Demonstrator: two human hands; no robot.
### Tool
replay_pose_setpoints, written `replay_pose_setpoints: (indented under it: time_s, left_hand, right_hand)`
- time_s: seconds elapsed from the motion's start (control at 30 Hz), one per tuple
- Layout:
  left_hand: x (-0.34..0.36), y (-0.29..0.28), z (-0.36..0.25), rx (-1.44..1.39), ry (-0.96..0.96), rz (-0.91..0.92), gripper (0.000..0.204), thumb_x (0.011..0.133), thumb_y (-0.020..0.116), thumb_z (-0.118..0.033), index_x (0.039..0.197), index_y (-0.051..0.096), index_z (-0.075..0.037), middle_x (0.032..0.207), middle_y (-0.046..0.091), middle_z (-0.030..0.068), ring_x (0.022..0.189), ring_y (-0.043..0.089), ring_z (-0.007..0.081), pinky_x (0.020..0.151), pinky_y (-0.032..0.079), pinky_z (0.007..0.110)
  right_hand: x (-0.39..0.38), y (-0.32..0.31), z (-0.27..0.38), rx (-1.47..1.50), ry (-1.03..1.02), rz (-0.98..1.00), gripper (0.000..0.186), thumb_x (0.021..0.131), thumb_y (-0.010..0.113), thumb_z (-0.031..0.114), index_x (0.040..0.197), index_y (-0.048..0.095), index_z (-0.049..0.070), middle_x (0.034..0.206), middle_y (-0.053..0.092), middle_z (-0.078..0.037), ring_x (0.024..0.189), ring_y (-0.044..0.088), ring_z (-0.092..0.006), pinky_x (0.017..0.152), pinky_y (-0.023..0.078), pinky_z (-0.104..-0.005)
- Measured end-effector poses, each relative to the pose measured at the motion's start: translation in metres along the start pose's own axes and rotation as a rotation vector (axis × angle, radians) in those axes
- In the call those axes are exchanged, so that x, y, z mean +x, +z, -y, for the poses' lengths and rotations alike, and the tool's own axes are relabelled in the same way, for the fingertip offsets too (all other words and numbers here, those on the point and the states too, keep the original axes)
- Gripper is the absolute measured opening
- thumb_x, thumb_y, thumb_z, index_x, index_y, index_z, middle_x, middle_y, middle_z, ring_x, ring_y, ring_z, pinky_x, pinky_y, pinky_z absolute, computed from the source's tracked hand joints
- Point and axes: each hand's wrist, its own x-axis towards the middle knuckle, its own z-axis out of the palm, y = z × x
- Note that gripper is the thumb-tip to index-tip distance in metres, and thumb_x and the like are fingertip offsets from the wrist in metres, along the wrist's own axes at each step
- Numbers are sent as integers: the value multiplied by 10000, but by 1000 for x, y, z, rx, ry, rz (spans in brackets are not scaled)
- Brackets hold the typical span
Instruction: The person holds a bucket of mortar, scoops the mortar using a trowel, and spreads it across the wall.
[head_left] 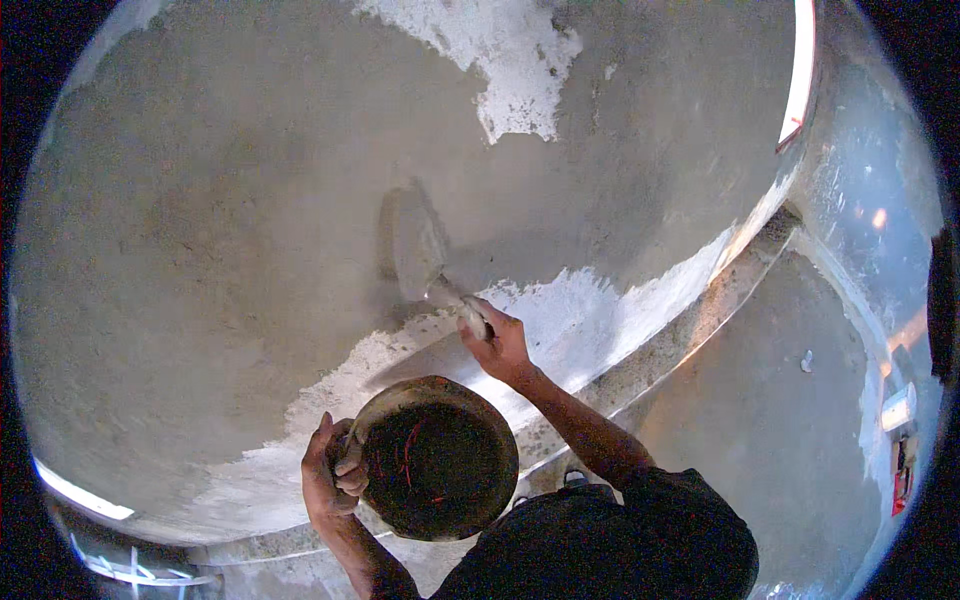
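Observation:
My right hand (497,347) is closed round the handle of a trowel (416,247), its pale, plaster-smeared blade angled up and left. The blade lies against or very close to the grey plastered wall (250,210) and casts a shadow on it. In front of my body, my left hand (333,468) grips the left side of a round, dark pan (440,395), fingers wrapped round its handle. The pan's inside is deep in shadow, with a few reddish streaks; what it contains cannot be made out.
White uncoated patches show at the wall's top (520,80) and lower edge (575,315). A rough ledge (690,340) runs along the wall's foot, with grey floor (760,400) beyond. A white container (898,408) and a red object (901,490) stand at the far right.

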Motion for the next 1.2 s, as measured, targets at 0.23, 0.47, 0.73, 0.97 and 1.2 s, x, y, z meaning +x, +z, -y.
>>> replay_pose_setpoints:
  time_s: [0.23, 0.47, 0.73, 0.97, 1.2]
  left_hand:
    - [-5, 2, 1, 10, 14, 18, 386, 920, 409, -406, 794, 518, -58, 435, 286, -43, 296, 173, 50, 276, 115, 199]
    - [-2, -1, 4, -7, -3, 21, 376, 918, 413, -409, 806, 528, -69, 437, 293, -41, 292, 180, 52, 276, 120, 201]
    - [-2, -8, 4, -18, 12, 27, 372, 918, 414, -411, 842, 541, -69, 443, 297, -42, 295, 179, 51, 271, 126, 201]
    - [-6, -7, 4, 41, 31, 13, 374, 917, 414, -414, 866, 538, -65, 446, 302, -42, 296, 183, 56, 271, 132, 204]
    - [-5, -5, 5, 26, 25, -33, 372, 914, 421, -413, 840, 544, -70, 441, 307, -44, 292, 206, 60, 273, 142, 206]
  right_hand:
    - [13, -39, -16, 474, 382, -381, 127, 896, 509, 191, 930, 525, 69, 623, 458, 26, 422, 410, -36, 347, 339, -201]
    - [4, -2, -37, 117, 151, -317, 147, 856, 556, 150, 924, 563, 20, 602, 526, 3, 456, 482, -78, 403, 386, -243]
    - [-10, -1, -10, 28, 200, -46, 245, 801, 592, 222, 977, 583, 52, 736, 611, -108, 642, 601, -172, 614, 494, -312]
    - [14, -34, -40, 463, 388, -560, 134, 897, 509, 176, 880, 518, 43, 581, 494, 1, 391, 441, -60, 329, 357, -224]
    - [-6, 14, -19, 134, 74, -116, 213, 847, 525, 125, 1029, 546, 17, 625, 546, -9, 527, 485, -43, 468, 405, -223]
